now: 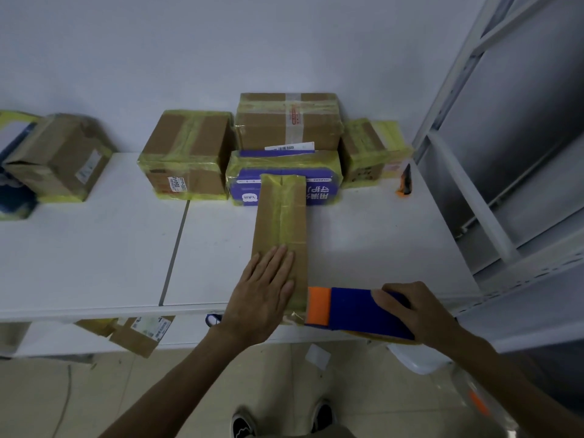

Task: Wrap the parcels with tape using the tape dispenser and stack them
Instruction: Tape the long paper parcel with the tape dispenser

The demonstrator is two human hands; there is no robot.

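Head view: parcel (pixel 279 222) reaches near edge of table (pixel 94 248) (tape dispenser (pixel 350 306) alongside).

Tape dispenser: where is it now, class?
In the head view, the tape dispenser is lower right, gripped by the right hand, at the near end of the long parcel.

Head view — looks down, near table (pixel 94 248).

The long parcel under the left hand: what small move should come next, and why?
Probably draw the tape dispenser leftward across the near end of the long parcel: the right hand grips it beside that end, and the left hand presses the parcel flat.
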